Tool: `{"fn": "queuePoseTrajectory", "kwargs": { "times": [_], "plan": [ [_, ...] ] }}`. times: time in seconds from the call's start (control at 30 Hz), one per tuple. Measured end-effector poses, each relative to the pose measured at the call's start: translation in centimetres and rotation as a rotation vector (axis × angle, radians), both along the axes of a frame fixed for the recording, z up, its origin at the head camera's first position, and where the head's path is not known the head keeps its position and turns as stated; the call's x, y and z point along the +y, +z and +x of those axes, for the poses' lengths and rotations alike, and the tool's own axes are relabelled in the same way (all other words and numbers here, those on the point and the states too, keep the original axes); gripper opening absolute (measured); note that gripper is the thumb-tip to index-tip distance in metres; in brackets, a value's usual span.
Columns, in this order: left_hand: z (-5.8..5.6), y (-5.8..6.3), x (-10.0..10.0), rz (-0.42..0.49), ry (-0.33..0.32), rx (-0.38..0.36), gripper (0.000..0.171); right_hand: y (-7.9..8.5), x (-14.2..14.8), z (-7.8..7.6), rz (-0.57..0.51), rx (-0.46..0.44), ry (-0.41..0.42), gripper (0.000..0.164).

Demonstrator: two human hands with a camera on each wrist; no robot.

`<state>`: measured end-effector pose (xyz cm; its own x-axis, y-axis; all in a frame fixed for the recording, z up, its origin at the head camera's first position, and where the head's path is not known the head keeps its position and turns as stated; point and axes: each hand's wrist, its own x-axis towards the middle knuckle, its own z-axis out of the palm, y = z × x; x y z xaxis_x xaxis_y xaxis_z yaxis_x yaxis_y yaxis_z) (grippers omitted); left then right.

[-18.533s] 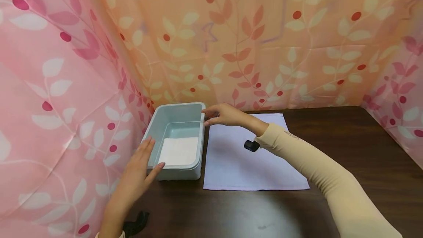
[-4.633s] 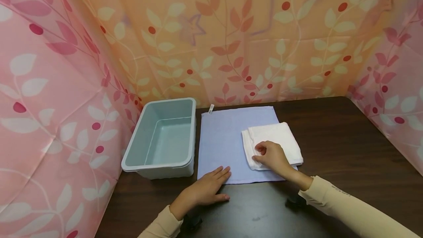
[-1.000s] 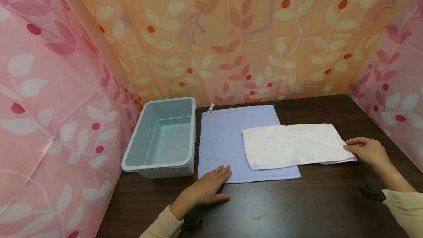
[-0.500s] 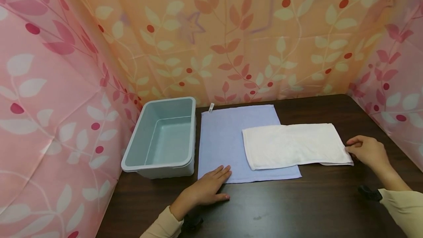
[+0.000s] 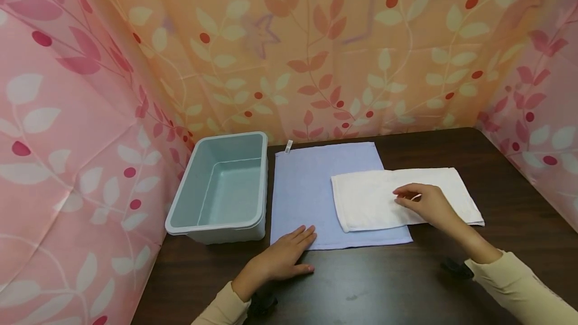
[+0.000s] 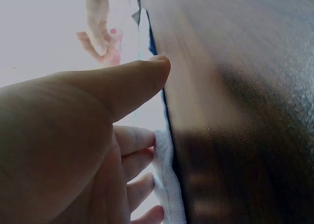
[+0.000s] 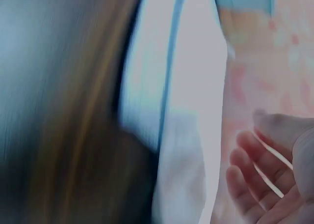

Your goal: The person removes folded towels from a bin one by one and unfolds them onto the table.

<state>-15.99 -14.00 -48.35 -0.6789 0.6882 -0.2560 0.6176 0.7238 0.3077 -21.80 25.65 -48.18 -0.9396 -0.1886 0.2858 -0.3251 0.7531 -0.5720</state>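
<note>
A white towel (image 5: 366, 199), folded into a long strip, lies partly over a light blue towel (image 5: 302, 179) and stretches right onto the dark table. My right hand (image 5: 426, 204) hovers above the middle of this white strip, fingers loosely bent with nothing between them. In the right wrist view, a gap shows between the fingers (image 7: 245, 165) and the white towel (image 7: 196, 96). My left hand (image 5: 284, 257) rests with straight fingers on the blue towel's front edge. The left wrist view shows its fingertips (image 6: 147, 184) on the cloth hem.
A grey-blue plastic tub (image 5: 262, 214) with nothing in it stands left of the blue towel. A small white tag (image 5: 289, 146) sticks out from the towel's back left corner. Patterned curtains (image 5: 316, 64) enclose the dark table (image 5: 384, 285) at the back and sides.
The white towel has come out of the tub and been unfolded rightward into a strip. My right hand has let go of its right end and moved left over its middle.
</note>
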Motion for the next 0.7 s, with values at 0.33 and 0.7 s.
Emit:
{"fn": "queuePoseTrajectory", "kwargs": {
  "times": [0.33,0.7],
  "plan": [
    [0.0,-0.2,0.0,0.004,0.006,-0.006,0.076,-1.5,-8.4,0.4,-0.184,-0.054,0.406,0.019],
    [-0.1,-0.3,0.0,-0.012,0.014,-0.003,0.077,-3.6,-10.3,0.2,-0.059,0.059,0.529,0.026]
  ]
}}
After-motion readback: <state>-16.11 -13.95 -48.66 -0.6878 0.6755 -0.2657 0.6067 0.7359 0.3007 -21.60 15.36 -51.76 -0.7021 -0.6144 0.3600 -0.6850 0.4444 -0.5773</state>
